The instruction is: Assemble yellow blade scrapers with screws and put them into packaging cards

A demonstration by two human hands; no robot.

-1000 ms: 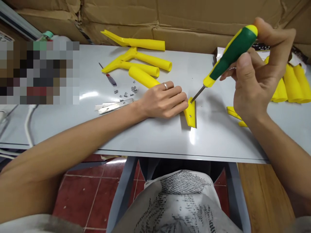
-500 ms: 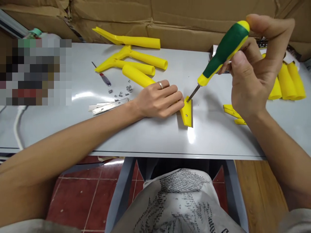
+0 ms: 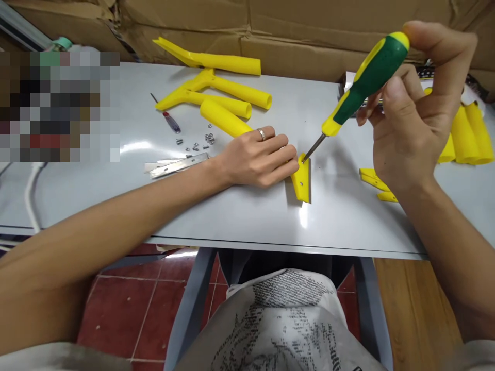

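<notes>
A yellow plastic scraper [image 3: 224, 118] lies on the table with my left hand [image 3: 265, 157] closed over its middle, palm down. Its tube handle sticks out on the far left side; the flat head, with a screw in it, shows past my fingertips. My right hand [image 3: 415, 111] grips a green and yellow screwdriver [image 3: 367, 82], thumb along the side and a finger on the butt end. The driver is tilted, its tip at the upper hole of the scraper head. What my left palm covers is hidden.
Yellow scraper handles [image 3: 232, 95] lie at the back. Left of my hand are a small screwdriver [image 3: 171, 122], loose screws [image 3: 209, 138] and metal blades [image 3: 180, 166]. Small yellow plates [image 3: 373, 179] and yellow tubes [image 3: 466, 136] lie at right. Cardboard [image 3: 294, 38] stands behind the table [image 3: 247, 221].
The whole view has shifted slightly. Both hands keep their grips, and the screwdriver tip stays at the same hole; its handle looks slightly turned, showing more yellow.
</notes>
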